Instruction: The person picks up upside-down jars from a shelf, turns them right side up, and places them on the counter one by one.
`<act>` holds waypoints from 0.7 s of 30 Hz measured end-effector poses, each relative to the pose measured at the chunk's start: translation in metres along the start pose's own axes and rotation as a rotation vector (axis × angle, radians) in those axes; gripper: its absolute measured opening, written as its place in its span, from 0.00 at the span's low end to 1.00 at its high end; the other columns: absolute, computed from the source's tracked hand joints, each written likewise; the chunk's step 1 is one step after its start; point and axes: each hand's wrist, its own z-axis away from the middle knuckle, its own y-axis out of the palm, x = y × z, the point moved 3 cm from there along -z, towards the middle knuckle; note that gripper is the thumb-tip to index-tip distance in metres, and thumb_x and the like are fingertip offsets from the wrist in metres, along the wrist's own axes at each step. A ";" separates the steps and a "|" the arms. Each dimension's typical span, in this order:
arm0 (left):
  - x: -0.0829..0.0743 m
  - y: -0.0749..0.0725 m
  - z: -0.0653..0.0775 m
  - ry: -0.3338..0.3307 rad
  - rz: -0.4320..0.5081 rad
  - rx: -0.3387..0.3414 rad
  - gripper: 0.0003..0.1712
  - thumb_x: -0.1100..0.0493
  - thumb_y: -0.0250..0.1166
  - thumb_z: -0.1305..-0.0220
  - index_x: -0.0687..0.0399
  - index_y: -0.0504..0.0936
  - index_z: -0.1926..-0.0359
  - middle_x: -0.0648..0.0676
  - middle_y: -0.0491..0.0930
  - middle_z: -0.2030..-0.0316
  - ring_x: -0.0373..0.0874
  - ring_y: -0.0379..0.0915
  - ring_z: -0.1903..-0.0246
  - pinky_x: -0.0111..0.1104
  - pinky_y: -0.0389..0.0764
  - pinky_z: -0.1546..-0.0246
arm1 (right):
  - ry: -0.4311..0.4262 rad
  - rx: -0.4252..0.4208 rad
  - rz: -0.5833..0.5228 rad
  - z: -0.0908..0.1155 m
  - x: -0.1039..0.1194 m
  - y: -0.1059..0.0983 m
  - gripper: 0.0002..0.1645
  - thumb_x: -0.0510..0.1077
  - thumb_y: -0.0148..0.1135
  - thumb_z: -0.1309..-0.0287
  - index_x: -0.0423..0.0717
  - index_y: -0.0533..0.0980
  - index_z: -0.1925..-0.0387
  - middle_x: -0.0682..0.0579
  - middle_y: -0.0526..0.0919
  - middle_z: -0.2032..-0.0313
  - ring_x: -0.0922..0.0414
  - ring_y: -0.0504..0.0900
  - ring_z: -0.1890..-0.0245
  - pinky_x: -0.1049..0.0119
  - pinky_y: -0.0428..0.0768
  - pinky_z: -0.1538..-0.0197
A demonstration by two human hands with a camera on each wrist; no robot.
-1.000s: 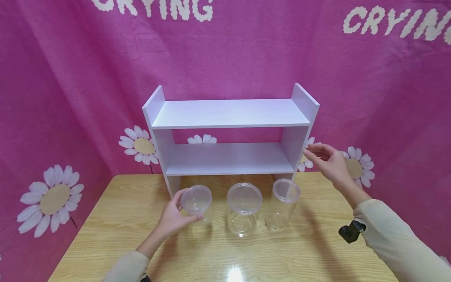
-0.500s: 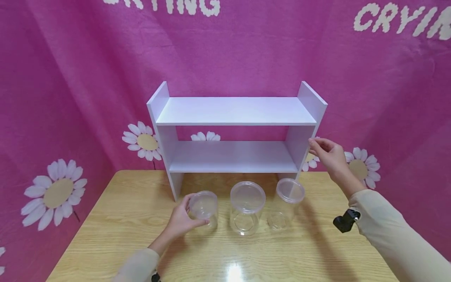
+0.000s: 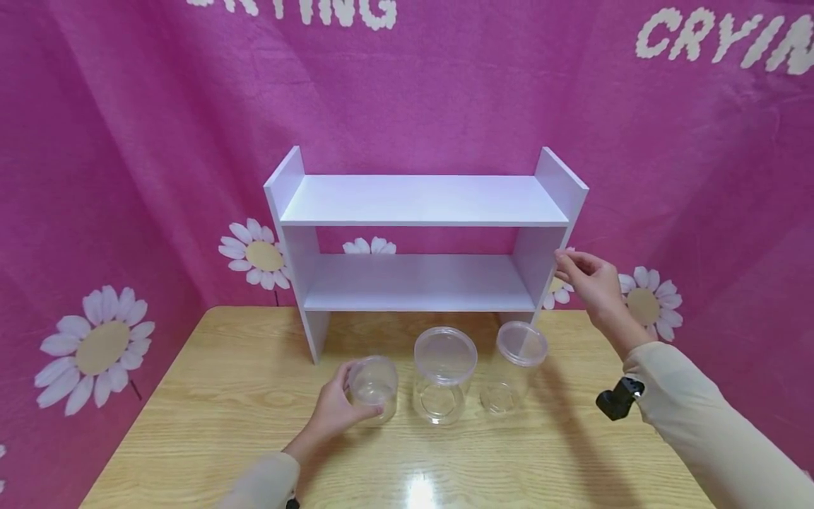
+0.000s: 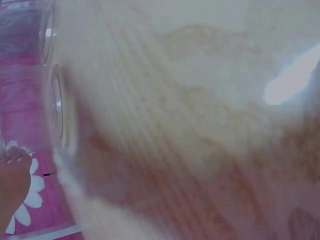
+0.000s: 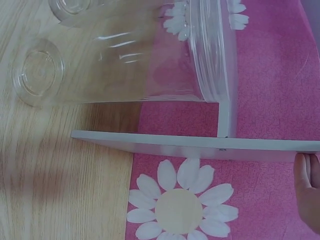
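In the head view, my left hand (image 3: 337, 405) grips a small clear plastic jar (image 3: 375, 385) with a lid, upright at the table's left-centre. The left wrist view shows part of that hand (image 4: 14, 185) and is blurred. Beside it stand a wide clear jar (image 3: 443, 382) and, further right, a taller, narrower one (image 3: 518, 360), both lidded. A white two-tier shelf (image 3: 420, 201) stands behind them. My right hand (image 3: 594, 283) is raised at its right side panel. The right wrist view shows these fingers (image 5: 306, 175) straight, their tips touching the panel's outer face.
A wood-grain table (image 3: 210, 424) carries the shelf and jars. Its back edge meets a pink curtain (image 3: 420, 92) with white daisies and lettering. Both shelf boards bear nothing. A black wrist camera (image 3: 619, 399) sits on the right sleeve.
My left hand has moved the small jar right and towards me, nearer the wide jar. The right hand has come in to the shelf's side panel. The head view has shifted slightly.
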 end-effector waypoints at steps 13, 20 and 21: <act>0.000 -0.004 0.002 -0.001 -0.085 0.034 0.60 0.56 0.82 0.66 0.60 0.59 0.31 0.68 0.69 0.36 0.65 0.64 0.35 0.58 0.65 0.33 | 0.009 -0.003 -0.090 0.000 0.002 0.001 0.16 0.58 0.62 0.42 0.56 0.76 0.56 0.70 0.78 0.67 0.78 0.82 0.69 0.86 0.78 0.57; -0.029 -0.052 0.003 0.036 -0.284 -0.021 0.59 0.49 0.78 0.57 0.55 0.55 0.28 0.66 0.60 0.30 0.66 0.57 0.31 0.62 0.64 0.35 | -0.091 0.069 -0.053 0.016 0.002 -0.007 0.14 0.51 0.60 0.37 0.51 0.74 0.54 0.74 0.82 0.68 0.77 0.83 0.67 0.86 0.79 0.59; -0.036 -0.063 0.002 0.050 -0.324 -0.047 0.56 0.48 0.76 0.54 0.55 0.56 0.28 0.66 0.61 0.30 0.66 0.58 0.32 0.62 0.64 0.36 | -0.116 0.071 -0.018 0.019 0.003 -0.009 0.14 0.51 0.60 0.37 0.50 0.74 0.53 0.76 0.81 0.68 0.77 0.82 0.66 0.86 0.79 0.58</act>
